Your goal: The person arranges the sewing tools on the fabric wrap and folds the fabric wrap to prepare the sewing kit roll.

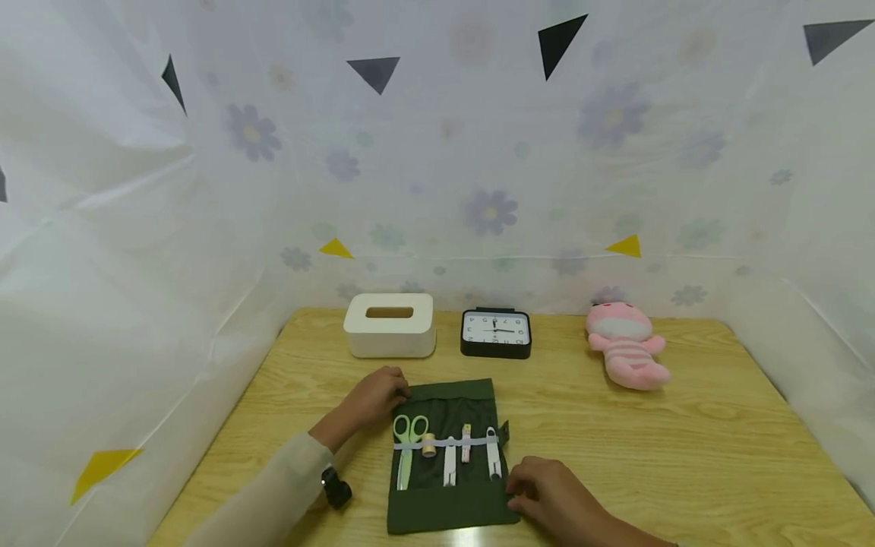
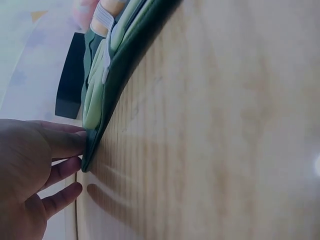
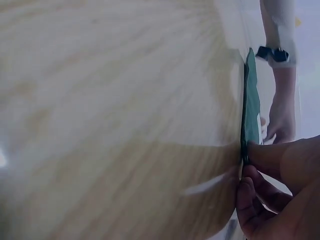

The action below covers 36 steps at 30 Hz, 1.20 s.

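A dark green fabric tool roll (image 1: 453, 507) lies spread flat on the wooden table. Its pale elastic strap holds green-handled scissors (image 1: 405, 460), a thread spool (image 1: 428, 447), a white tool that looks like snips (image 1: 450, 465), a narrow pink-and-white item (image 1: 466, 444) and another white tool (image 1: 494, 454). My left hand (image 1: 377, 396) pinches the roll's far left corner; in the left wrist view, thumb and finger meet on the green edge (image 2: 90, 150). At the near right corner, my right hand (image 1: 547, 490) pinches the edge between thumb and fingers, as the right wrist view shows.
Behind the roll stand a white tissue box (image 1: 390, 327) and a black-framed clock (image 1: 495, 333), its face upside down. A pink plush toy (image 1: 625, 346) lies at the back right. White patterned sheeting (image 1: 437, 152) surrounds the wooden table (image 1: 683, 456).
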Available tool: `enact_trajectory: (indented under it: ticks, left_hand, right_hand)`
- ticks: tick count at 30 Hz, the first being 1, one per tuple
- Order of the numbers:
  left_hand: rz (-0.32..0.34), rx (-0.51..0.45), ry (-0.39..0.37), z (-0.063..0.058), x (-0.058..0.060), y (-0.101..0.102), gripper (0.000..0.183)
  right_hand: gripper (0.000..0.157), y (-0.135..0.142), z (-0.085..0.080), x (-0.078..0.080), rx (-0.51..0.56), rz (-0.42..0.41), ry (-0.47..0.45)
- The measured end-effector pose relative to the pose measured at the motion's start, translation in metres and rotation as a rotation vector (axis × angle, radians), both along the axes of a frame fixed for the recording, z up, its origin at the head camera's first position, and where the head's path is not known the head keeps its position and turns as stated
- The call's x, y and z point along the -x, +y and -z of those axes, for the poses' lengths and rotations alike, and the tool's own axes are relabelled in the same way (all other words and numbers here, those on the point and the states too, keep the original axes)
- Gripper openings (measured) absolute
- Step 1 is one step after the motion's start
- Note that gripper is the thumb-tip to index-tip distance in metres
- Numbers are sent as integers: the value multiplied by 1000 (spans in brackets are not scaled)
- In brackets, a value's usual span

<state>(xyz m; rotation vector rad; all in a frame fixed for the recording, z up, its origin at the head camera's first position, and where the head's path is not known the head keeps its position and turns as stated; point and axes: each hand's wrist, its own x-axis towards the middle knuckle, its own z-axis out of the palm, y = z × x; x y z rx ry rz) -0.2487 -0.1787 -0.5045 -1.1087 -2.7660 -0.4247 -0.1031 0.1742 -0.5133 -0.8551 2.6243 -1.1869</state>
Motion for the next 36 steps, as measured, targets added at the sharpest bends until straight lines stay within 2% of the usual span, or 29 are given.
enact_trajectory:
  ticks: [3,6,12,19,25,30,36]
  left_hand:
    - [-18,12,5,1,-7,-2,7]
    - [-38,21,-3,1,-14,-4,7]
    - [-31,0,-27,-4,-34,-8,8]
    - [-49,-12,-105,-10,-61,-7,7]
    - [-28,-17,-176,-15,-83,1,6]
    - [-8,6,-240,-17,-96,13,12]
    - [-5,38,-334,-14,-107,33,20]
  right_hand:
    - [10,8,-2,6,-18,22,-49]
    - [12,18,-3,13,-35,46,-57]
    - [18,34,-4,33,-70,73,26]
    - [24,46,-4,65,-128,148,91]
    - [22,51,-3,96,-179,207,141]
    - [18,52,0,119,-194,230,189]
    - [10,47,2,146,-204,258,169]
